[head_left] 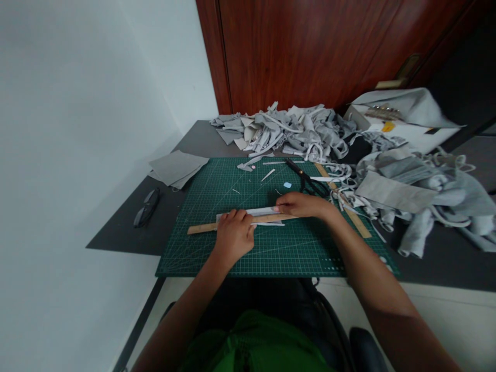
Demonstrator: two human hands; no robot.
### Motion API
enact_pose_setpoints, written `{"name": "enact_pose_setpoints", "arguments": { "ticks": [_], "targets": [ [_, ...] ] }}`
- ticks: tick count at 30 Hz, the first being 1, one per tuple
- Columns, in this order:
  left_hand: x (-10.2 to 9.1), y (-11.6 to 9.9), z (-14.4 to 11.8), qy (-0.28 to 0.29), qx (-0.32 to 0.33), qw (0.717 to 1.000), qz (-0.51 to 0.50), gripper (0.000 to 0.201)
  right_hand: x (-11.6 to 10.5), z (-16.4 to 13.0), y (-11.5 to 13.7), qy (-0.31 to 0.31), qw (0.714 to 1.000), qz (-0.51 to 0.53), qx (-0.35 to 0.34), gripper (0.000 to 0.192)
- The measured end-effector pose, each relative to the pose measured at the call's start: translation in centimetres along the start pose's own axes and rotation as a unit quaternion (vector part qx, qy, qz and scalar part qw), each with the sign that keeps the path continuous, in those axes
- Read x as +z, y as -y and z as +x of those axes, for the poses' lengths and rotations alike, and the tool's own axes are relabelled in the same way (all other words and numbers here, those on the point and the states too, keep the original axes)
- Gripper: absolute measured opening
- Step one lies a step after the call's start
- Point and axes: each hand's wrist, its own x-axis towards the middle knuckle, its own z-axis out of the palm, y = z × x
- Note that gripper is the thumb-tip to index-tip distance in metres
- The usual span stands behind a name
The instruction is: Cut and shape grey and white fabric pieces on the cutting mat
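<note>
My left hand (234, 232) presses a wooden ruler (201, 228) down on a narrow light grey fabric piece (261, 211), fingers over the far side and thumb on the near side. At the fabric's right end, my right hand (298, 204) is closed with its fingertips pinching the far edge. Its wrist covers the ruler's right end. Both lie on a green gridded cutting mat (209, 258). Beyond my right hand rest black-handled scissors (306, 178), and a small pale blue piece (287, 185) lies near them.
Fabric scraps (271, 129) are heaped at the back, with more fabric pieces (411, 191) on the right. A second wooden strip (356, 222) lies along the mat's right side. Flat grey sheets (178, 168) and eyeglasses (147, 206) sit left. A white box (411, 132) stands back right.
</note>
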Motion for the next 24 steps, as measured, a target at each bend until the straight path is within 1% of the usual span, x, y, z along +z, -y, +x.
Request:
{"name": "enact_pose_setpoints", "arguments": {
  "ticks": [3, 7, 11, 13, 15, 16, 17, 18, 20, 21, 22, 23, 24],
  "targets": [
    [-0.2, -0.3, -0.1, -0.002, -0.003, 1.0, 0.0, 0.019, 0.3, 0.5, 0.1, -0.024, 0.999, -0.028, 0.022, 0.031],
    [0.0, -0.5, -0.1, -0.005, 0.006, 1.0, -0.018, 0.02, 0.5, 0.5, 0.3, -0.048, 0.994, -0.074, 0.07, 0.032],
    [0.6, -0.4, 0.0, -0.012, 0.029, 0.998, -0.048, 0.019, 0.7, 0.2, 0.4, -0.065, 0.982, -0.122, 0.127, 0.034],
    [0.9, -0.3, -0.1, -0.018, 0.048, 0.997, -0.061, 0.019, 0.7, 0.1, 0.6, -0.08, 0.974, -0.145, 0.152, 0.031],
    [1.0, -0.6, -0.1, -0.021, 0.058, 0.996, -0.069, 0.02, 0.8, 0.0, 1.1, -0.103, 0.966, -0.168, 0.165, 0.028],
    [1.0, -0.8, -0.2, -0.021, 0.057, 0.996, -0.072, 0.02, 0.9, 0.1, 1.4, -0.12, 0.964, -0.177, 0.161, 0.027],
    [0.9, -1.2, -0.4, -0.02, 0.052, 0.996, -0.074, 0.02, 1.0, 0.3, 1.7, -0.143, 0.964, -0.177, 0.14, 0.027],
    [0.9, -1.7, -0.5, -0.02, 0.042, 0.996, -0.072, 0.021, 1.3, 0.5, 2.1, -0.169, 0.966, -0.165, 0.101, 0.025],
    [1.0, -2.8, -0.9, -0.016, 0.012, 0.998, -0.056, 0.026, 2.1, 1.1, 2.8, -0.22, 0.969, -0.111, -0.023, 0.017],
    [1.0, -3.4, -1.2, -0.017, -0.006, 0.999, -0.042, 0.031, 2.6, 1.4, 2.9, -0.23, 0.965, -0.081, -0.09, 0.016],
    [1.1, -3.9, -1.3, -0.015, -0.019, 0.999, -0.033, 0.036, 3.1, 1.8, 3.0, -0.229, 0.961, -0.059, -0.145, 0.019],
    [1.1, -4.2, -1.5, -0.011, -0.026, 0.999, -0.028, 0.04, 3.5, 2.1, 2.8, -0.214, 0.959, -0.049, -0.181, 0.021],
    [1.2, -4.5, -1.6, -0.005, -0.029, 0.999, -0.026, 0.043, 3.9, 2.4, 2.5, -0.197, 0.959, -0.046, -0.199, 0.023]
  ]
}}
